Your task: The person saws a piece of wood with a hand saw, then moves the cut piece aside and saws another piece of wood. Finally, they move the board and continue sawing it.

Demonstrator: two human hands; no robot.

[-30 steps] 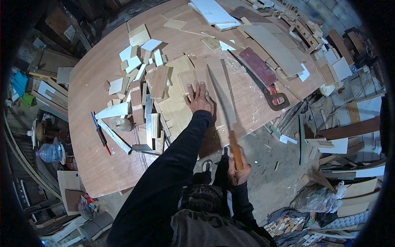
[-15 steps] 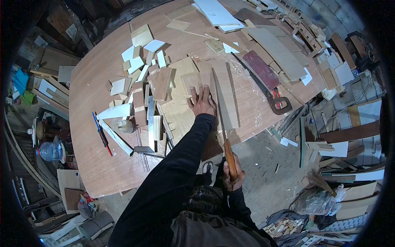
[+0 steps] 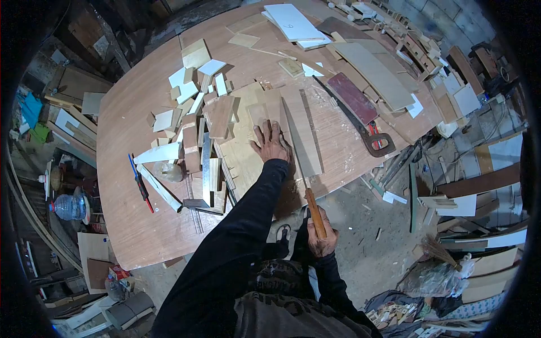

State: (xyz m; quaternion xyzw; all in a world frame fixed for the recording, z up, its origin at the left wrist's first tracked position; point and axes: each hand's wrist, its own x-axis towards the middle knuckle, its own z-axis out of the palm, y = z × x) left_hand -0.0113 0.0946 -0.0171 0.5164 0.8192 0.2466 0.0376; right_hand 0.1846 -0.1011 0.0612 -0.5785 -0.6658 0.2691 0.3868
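My left hand (image 3: 272, 143) lies with its fingers spread, pressing down on a thin wooden board (image 3: 275, 105) near the table's front edge. In my right hand (image 3: 323, 235) is the orange-brown wooden handle of a handsaw (image 3: 315, 211), low in front of the table edge. The saw's long narrow blade points away from me over the wood, just right of my left hand. To the right of the blade lies a flat wooden strip (image 3: 307, 132). A paler plywood sheet (image 3: 239, 152) lies under and left of my left hand.
Wood offcuts (image 3: 220, 115) and white pieces (image 3: 163, 120) crowd the table's (image 3: 132, 236) left half. A black-handled saw (image 3: 380, 144) lies right, beside a dark red block (image 3: 353, 98). A clear jar (image 3: 168, 172) stands left. Scrap wood surrounds the floor.
The saw has tilted slightly, its tip swinging a little left, while my right hand stays near the same spot. My left hand has shifted slightly left in view. The camera has moved a little.
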